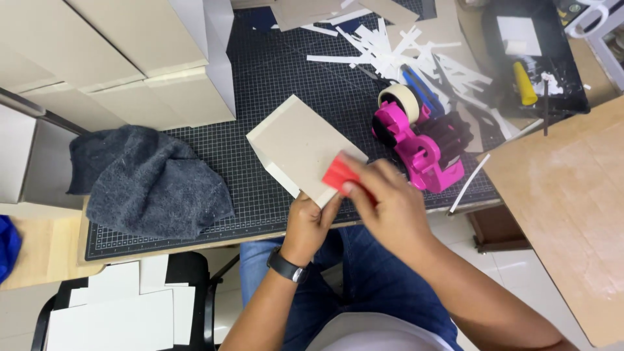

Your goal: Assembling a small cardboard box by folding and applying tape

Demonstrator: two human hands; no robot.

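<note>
you are holding a flat, pale beige cardboard box [304,148] at the near edge of the dark gridded cutting mat [260,84]. your left hand [311,224], with a black watch [286,266] on its wrist, is gripping the box from below at its near corner, fingers curled up around the edge. the box is sitting tilted, its far corner pointing toward the stacked boxes, and its near corner is reaching just past the mat's front edge, above your lap.

your right hand [390,201] is closing around a small red plastic scraper [339,174], pinching it between thumb and fingers, and the scraper's flat edge is pressing against the near right edge of the box. the hand is covering most of the scraper, so only its upper left part is showing.

just to the right of that hand, a bright pink tape dispenser [422,146] with a roll of cream masking tape [400,101] is standing on the mat, near the box but not touching it. behind it, a scatter of white paper strips [390,49] is lying across the mat. a crumpled dark grey cloth [146,179] is lying on the mat's left part, well apart from the box. a stack of plain beige cardboard boxes [117,58] is filling the upper left. to the right, a bare wooden board [565,195] is lying at an angle, and white card sheets [123,309] are resting on a black chair at lower left.
</note>
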